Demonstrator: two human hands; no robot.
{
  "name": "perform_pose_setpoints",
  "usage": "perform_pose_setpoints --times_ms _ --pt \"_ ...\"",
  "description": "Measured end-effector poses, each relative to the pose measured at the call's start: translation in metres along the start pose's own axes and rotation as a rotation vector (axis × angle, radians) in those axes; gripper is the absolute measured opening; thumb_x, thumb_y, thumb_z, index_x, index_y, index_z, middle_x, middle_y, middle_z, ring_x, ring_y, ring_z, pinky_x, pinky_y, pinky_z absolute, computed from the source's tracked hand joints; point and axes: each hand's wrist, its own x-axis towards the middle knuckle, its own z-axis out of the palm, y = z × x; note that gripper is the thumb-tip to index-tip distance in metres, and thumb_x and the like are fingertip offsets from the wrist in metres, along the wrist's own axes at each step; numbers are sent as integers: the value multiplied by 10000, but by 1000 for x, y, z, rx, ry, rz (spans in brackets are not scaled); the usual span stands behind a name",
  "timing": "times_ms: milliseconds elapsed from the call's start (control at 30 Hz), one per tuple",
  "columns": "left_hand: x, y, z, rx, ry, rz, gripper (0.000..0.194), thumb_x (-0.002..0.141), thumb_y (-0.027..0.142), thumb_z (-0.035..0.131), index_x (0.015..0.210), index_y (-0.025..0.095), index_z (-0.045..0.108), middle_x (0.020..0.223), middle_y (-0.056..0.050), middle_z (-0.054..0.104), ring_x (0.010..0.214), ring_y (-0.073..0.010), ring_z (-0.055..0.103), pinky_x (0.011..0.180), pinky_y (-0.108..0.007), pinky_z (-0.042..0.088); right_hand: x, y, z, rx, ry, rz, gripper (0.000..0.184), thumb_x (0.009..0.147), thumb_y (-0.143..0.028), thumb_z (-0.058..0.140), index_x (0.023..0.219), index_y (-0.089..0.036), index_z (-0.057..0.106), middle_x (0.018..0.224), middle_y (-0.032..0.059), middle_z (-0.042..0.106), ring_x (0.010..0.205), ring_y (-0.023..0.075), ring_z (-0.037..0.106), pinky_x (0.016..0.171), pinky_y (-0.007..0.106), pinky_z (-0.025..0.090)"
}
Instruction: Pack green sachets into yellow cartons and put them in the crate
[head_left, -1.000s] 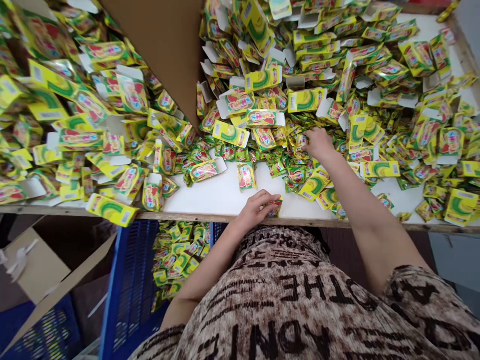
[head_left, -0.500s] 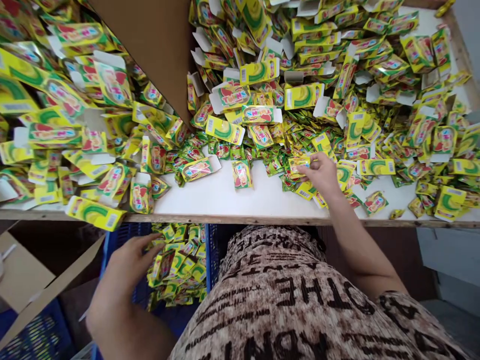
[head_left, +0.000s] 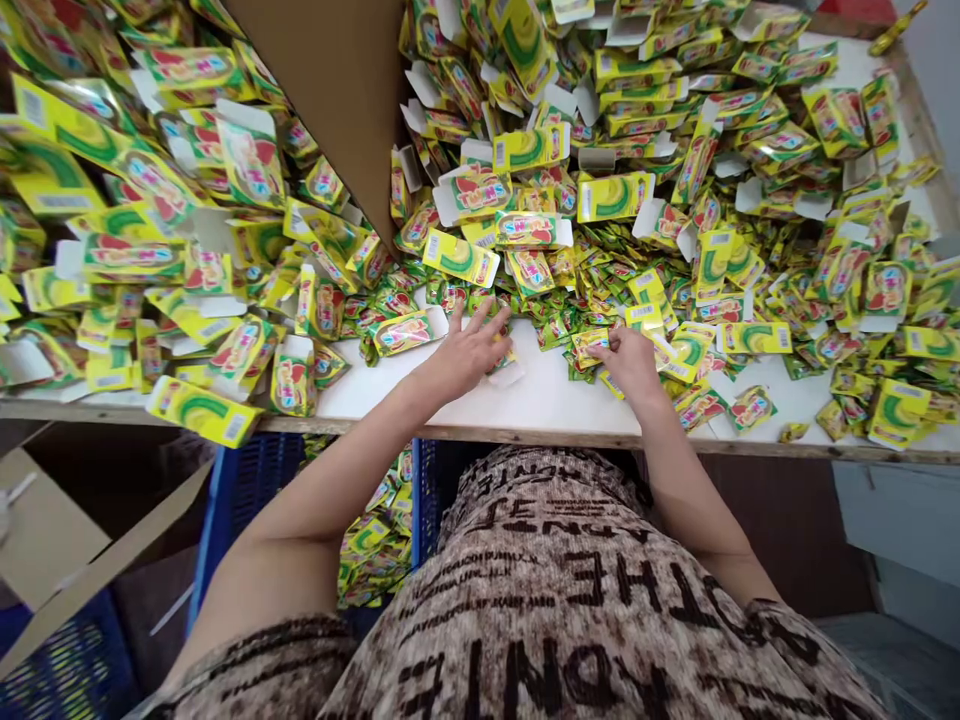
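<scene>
My left hand point(head_left: 466, 358) is over the white table with its fingers spread. It partly covers a small candy box point(head_left: 506, 368) whose pale open flap shows beneath the fingers. My right hand point(head_left: 631, 362) has thumb and fingers pinched together above the loose candy packets; what is between the fingertips is too small to make out. Just left of those fingertips lies a yellow-green packet point(head_left: 591, 347). A candy box with a white flap point(head_left: 409, 332) rests left of my left hand.
Yellow-green candy boxes point(head_left: 615, 196) pile up at the back and left. A brown cardboard sheet point(head_left: 330, 90) stands between the piles. Below the wooden table edge point(head_left: 525, 437), a blue crate point(head_left: 425, 500) stands beside several filled boxes point(head_left: 375, 550). An open carton point(head_left: 52, 530) is at lower left.
My left hand has risen from beside the blue crate to the tabletop, over the small candy box. My right hand has shifted slightly left and down, its fingers pinched.
</scene>
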Motion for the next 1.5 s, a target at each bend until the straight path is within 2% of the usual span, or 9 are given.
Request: perform_pose_setpoints --times_ms 100,200,367,467,667,1100,1267,1367,1500 --pt "-6 14 1 -201 89 -173 481 733 152 659 1203 175 562 1351 -146 577 1327 -338 464 1161 -583 232 -3 -5 3 -71 -3 -68 344 758 -466 687 643 -206 494 705 40 556 729 204 500 686 335 399" --pt "-8 38 20 -514 187 -445 594 711 343 733 1235 155 525 1040 -78 685 939 -235 640 888 -381 504 -11 -9 8 -4 5 -80 288 755 -445 696 759 -198 547 737 40 575 726 209 521 690 339 415" --pt "1 77 59 -734 256 -652 480 693 360 750 1100 179 571 919 -23 675 807 -187 629 709 -286 493 -24 -20 2 370 113 -149 410 801 -477 664 1075 -180 595 860 46 623 716 187 566 668 326 469" --pt "9 93 68 -679 272 -646 512 690 307 749 1150 194 556 1028 -55 676 908 -221 635 797 -332 500 -31 -31 -7 480 198 -253 349 852 -465 630 1087 -207 625 989 61 647 801 189 603 684 317 495" --pt "15 104 75 -619 349 -656 486 733 264 702 1178 167 533 1100 -102 653 1015 -255 619 881 -375 492 -41 -48 -6 427 -42 -508 213 897 -282 593 1087 -219 667 1004 58 694 931 200 638 849 336 500" --pt "7 116 79 -654 370 -720 419 692 279 748 1037 203 522 997 -52 616 928 -216 596 795 -328 464 -27 -68 -19 23 -419 -496 208 820 -135 529 929 -165 704 932 87 647 892 219 591 820 326 439" --pt "0 108 76 -970 329 -674 433 684 402 784 957 205 512 800 29 592 724 -144 549 661 -257 417 -20 -74 -32 6 -602 -607 239 798 -110 571 1005 -145 687 956 85 669 899 211 596 803 311 426" --pt "-6 100 76 -1267 341 -596 348 742 405 735 905 192 513 751 41 594 700 -121 545 657 -234 419 -22 -72 -33 145 -533 -549 270 798 -163 639 1067 -162 669 930 55 689 860 195 604 768 296 428" --pt "-11 98 78 -1493 364 -537 369 746 395 747 945 175 527 824 11 658 752 -125 597 736 -248 458 -25 -66 -25 198 -386 -535 75 810 -177 636 796 -172 710 839 48 652 784 181 579 735 302 422"
